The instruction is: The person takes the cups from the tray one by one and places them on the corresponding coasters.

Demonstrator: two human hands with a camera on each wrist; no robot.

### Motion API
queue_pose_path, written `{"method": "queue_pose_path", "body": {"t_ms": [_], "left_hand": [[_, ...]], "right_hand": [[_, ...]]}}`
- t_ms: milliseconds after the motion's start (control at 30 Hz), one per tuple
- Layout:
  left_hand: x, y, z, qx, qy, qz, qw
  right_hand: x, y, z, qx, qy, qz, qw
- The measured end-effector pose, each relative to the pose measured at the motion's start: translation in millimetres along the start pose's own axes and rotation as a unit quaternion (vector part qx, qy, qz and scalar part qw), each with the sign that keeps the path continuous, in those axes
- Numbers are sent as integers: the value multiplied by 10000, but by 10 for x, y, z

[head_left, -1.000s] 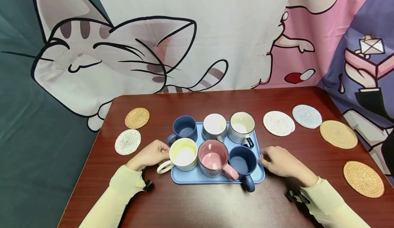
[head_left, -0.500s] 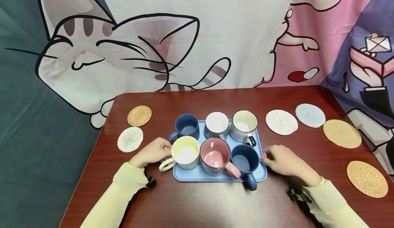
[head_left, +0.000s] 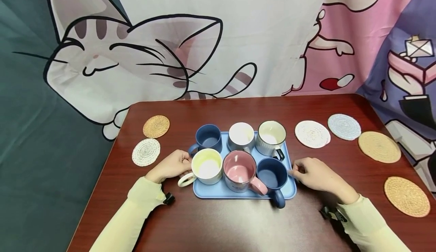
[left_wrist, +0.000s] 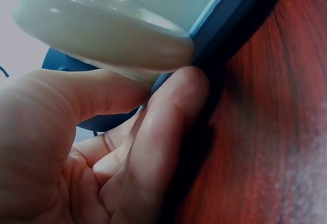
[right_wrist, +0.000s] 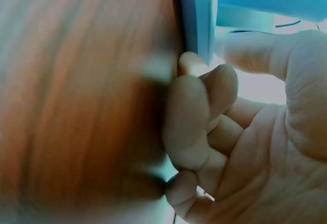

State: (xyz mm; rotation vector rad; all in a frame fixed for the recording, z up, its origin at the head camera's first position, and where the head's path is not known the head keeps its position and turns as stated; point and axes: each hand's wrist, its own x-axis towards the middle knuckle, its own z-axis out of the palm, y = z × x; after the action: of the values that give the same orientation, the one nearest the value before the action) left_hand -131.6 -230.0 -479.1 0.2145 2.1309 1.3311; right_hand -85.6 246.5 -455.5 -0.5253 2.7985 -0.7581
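A light blue tray (head_left: 231, 194) bears several mugs in two rows. My left hand (head_left: 172, 167) pinches its left edge, thumb above and fingers below, beside the handle of a cream mug with a yellow inside (head_left: 206, 165). At the right edge, my right hand (head_left: 313, 172) grips the tray between thumb and curled fingers. A pink mug (head_left: 239, 168) and a dark blue mug (head_left: 272, 174) complete the front row. Behind them stand another blue mug (head_left: 208, 137), a white mug (head_left: 241, 136) and a ribbed cream mug with a black handle (head_left: 270, 138).
On the table's left lie a tan woven coaster (head_left: 156, 126) and a white coaster (head_left: 146, 152). Right of the tray are a white coaster (head_left: 312, 134), a pale blue coaster (head_left: 344, 126) and two straw-coloured ones. A printed cartoon curtain (head_left: 265, 36) hangs behind the table's far edge.
The whole scene has shifted slightly right and up in the head view. Both hands, the tray and the mugs keep about the same places on the table.
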Motion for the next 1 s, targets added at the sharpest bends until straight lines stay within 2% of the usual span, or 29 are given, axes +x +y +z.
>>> {"method": "queue_pose_path", "body": {"t_ms": [133,267,400,467,567,700,1000], "left_hand": [[-2,-12,-6,-87,-12,-23,10000],[-1,-21,-14,-141,-35,-6,9999],[-1,-20,-14,-201,-46,17,9998],[-2,-11,-7,-221,-38,-4,9997],[-6,-4,5,-199,-28,38,9998],[-4,-11,16,-149,-2,74,9999],[10,-53,12,-199,-30,79,9998]], "right_hand": [[28,59,-67,-116,124,206,9996],[86,184,-180,-556,711,35,9959],[161,359,-276,-1172,1534,-347,9806],[191,447,-312,-1361,1760,-435,9740],[232,561,-356,-1534,1816,-459,9703],[265,665,-385,-1639,1706,-502,9703],[321,753,-388,-1664,1654,-687,9697]]}}
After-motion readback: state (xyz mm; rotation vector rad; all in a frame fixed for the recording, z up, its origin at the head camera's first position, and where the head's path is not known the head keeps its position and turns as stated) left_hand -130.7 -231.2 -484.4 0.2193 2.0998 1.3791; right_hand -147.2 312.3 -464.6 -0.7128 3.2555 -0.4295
